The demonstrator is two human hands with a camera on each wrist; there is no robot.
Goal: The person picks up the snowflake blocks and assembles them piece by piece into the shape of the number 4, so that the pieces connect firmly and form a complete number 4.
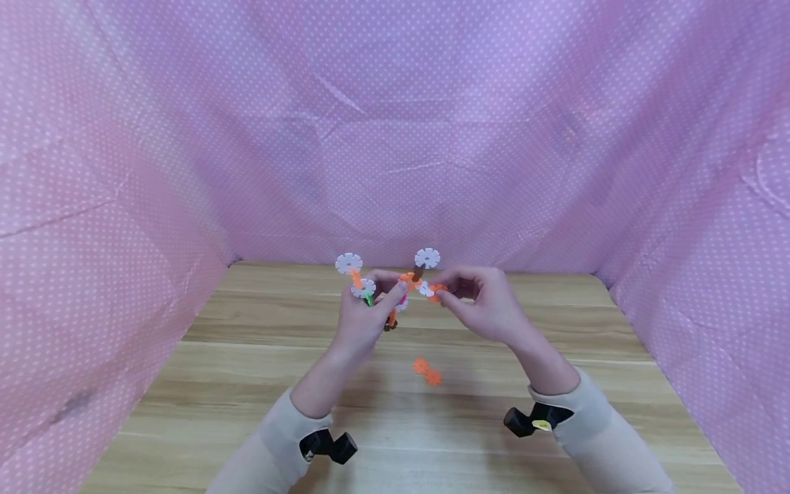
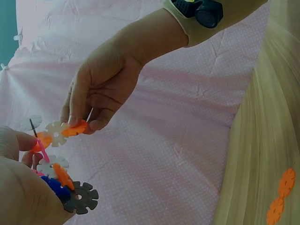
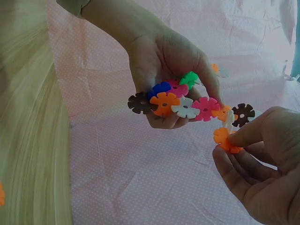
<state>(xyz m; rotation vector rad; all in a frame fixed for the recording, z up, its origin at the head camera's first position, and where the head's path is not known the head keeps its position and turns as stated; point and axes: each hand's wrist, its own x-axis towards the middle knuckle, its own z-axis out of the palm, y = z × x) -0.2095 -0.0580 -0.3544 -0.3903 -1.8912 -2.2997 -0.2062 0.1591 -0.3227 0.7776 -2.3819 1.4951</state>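
Observation:
Above the table, my left hand (image 1: 361,322) grips an assembly of interlocking snowflake discs (image 3: 185,108) in orange, white, pink, blue, green and dark brown. In the right wrist view its row of discs runs across the palm, with the dark disc (image 3: 140,103) at one end. Thumb and fingers of my right hand (image 1: 494,309) pinch an orange disc (image 3: 220,136), which meets a white disc (image 2: 56,133) at the assembly's end. Two white discs stand out at the top, one on the left (image 1: 348,263) and one on the right (image 1: 427,258). Part of the assembly is hidden behind the left hand.
Two joined orange discs (image 1: 433,377) lie on the wooden table (image 1: 259,384) below the hands. Pink dotted cloth (image 1: 395,171) encloses the table at the back and both sides. Each sleeve carries a black wrist camera.

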